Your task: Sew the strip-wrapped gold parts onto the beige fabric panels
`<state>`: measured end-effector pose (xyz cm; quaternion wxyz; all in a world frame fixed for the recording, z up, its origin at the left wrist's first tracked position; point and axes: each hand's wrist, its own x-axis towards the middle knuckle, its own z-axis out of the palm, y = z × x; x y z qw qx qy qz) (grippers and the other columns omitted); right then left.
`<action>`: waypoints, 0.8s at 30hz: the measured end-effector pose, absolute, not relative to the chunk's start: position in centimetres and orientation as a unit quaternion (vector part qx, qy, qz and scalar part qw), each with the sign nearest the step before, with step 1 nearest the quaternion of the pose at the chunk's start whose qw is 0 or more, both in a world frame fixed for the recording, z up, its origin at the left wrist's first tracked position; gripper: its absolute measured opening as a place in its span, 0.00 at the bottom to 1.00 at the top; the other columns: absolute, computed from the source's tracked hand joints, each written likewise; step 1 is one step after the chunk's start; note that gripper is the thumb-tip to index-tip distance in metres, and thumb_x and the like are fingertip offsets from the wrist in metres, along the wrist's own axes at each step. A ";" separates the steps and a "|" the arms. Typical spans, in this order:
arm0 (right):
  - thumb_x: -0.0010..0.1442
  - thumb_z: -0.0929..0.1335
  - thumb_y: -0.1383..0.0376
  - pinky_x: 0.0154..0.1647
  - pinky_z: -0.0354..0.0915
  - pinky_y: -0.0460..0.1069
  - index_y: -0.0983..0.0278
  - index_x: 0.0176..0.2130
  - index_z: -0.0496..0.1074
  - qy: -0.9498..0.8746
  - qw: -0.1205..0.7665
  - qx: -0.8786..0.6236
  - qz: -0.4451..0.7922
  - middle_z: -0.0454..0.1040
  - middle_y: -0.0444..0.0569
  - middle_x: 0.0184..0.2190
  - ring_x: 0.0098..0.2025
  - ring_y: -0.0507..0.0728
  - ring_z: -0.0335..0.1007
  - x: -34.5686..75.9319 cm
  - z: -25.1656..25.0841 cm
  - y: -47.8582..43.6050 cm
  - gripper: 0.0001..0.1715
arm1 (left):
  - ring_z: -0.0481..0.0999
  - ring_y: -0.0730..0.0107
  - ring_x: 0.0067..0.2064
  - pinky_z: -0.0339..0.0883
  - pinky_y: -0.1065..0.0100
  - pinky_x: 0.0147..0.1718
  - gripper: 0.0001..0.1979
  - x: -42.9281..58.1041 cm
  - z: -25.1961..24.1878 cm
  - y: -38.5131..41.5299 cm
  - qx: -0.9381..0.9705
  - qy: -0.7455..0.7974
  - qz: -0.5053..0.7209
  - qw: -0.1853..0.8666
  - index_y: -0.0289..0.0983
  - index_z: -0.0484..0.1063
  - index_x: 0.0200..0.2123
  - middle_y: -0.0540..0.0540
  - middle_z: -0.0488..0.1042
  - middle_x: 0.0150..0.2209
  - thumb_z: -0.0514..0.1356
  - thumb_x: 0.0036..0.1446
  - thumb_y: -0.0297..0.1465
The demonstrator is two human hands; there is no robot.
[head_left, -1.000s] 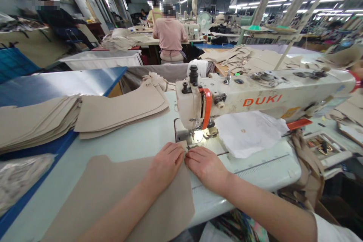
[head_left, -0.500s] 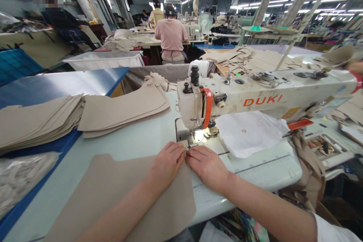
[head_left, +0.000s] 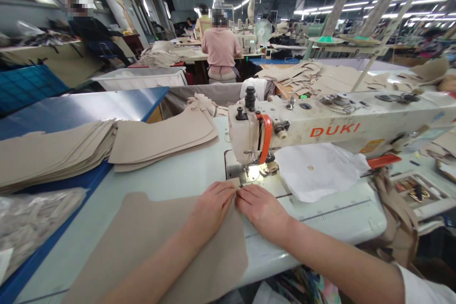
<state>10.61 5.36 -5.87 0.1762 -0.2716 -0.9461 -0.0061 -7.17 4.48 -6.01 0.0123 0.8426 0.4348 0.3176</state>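
Observation:
A large beige fabric panel lies across the pale sewing table. My left hand rests on its upper right part, fingers closed at the edge. My right hand meets it there from the right, its fingertips pinched together on the same edge. A small beige tab sticks out beyond my left fingertips; whether it belongs to the panel I cannot tell. Just past both hands stands the sewing machine, its lamp lighting the needle plate. My fingertips hide the edge they hold.
Stacked beige panels lie at the left, with another pile beside them. A plastic bag sits at the lower left. White cloth lies under the machine arm. A parts tray is at the right. Co-workers sit further back.
The view has shifted slightly, so the scene sits a little further right and lower. Both hands keep their place on the panel's edge, with hardly any movement.

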 end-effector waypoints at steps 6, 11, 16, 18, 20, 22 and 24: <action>0.60 0.68 0.70 0.49 0.65 0.53 0.70 0.37 0.72 -0.945 0.195 -0.261 -0.024 0.74 0.52 0.38 0.42 0.59 0.66 10.7 -6.0 5.5 0.04 | 0.74 0.67 0.37 0.74 0.64 0.39 0.14 -7.0 -5.9 4.5 0.847 0.430 0.313 -0.008 0.34 0.73 0.35 0.44 0.77 0.34 0.48 0.65 0.28; 0.60 0.68 0.70 0.48 0.65 0.53 0.69 0.36 0.72 -0.944 0.202 -0.258 -0.039 0.74 0.52 0.37 0.42 0.59 0.66 11.7 -5.9 6.5 0.03 | 0.75 0.67 0.37 0.74 0.65 0.38 0.17 -6.0 -5.6 5.4 0.858 0.420 0.295 -0.038 0.35 0.73 0.35 0.45 0.77 0.34 0.45 0.67 0.28; 0.61 0.68 0.70 0.47 0.64 0.52 0.69 0.36 0.72 -0.944 0.188 -0.266 -0.050 0.74 0.50 0.36 0.40 0.58 0.67 12.7 -5.7 8.0 0.03 | 0.76 0.66 0.38 0.74 0.65 0.39 0.16 -4.9 -5.7 7.1 0.861 0.422 0.281 -0.049 0.36 0.74 0.36 0.45 0.78 0.36 0.47 0.66 0.29; 0.62 0.67 0.69 0.44 0.65 0.52 0.69 0.36 0.71 -0.943 0.182 -0.276 -0.050 0.74 0.50 0.37 0.40 0.58 0.67 13.0 -5.8 8.5 0.03 | 0.76 0.65 0.38 0.74 0.64 0.39 0.15 -4.7 -6.0 7.8 0.861 0.420 0.283 -0.047 0.35 0.73 0.36 0.45 0.78 0.36 0.47 0.66 0.29; 0.62 0.67 0.69 0.41 0.65 0.52 0.68 0.37 0.71 -0.939 0.179 -0.289 -0.046 0.75 0.50 0.38 0.40 0.58 0.68 13.1 -5.9 8.9 0.03 | 0.75 0.65 0.37 0.74 0.63 0.38 0.16 -4.6 -6.2 8.3 0.862 0.416 0.287 -0.040 0.34 0.73 0.35 0.44 0.78 0.34 0.47 0.66 0.29; 0.61 0.68 0.69 0.39 0.65 0.52 0.68 0.38 0.71 -0.936 0.187 -0.296 -0.043 0.75 0.50 0.39 0.40 0.58 0.68 13.2 -6.1 9.1 0.03 | 0.75 0.65 0.37 0.74 0.63 0.39 0.15 -4.6 -6.4 8.8 0.860 0.417 0.294 -0.026 0.34 0.73 0.34 0.44 0.78 0.33 0.47 0.66 0.29; 0.61 0.67 0.70 0.38 0.64 0.52 0.68 0.38 0.70 -0.933 0.201 -0.295 -0.044 0.76 0.50 0.39 0.39 0.58 0.69 13.3 -6.1 9.2 0.03 | 0.75 0.66 0.37 0.73 0.63 0.39 0.15 -4.6 -6.5 9.0 0.855 0.418 0.307 -0.016 0.35 0.73 0.34 0.45 0.78 0.33 0.48 0.66 0.29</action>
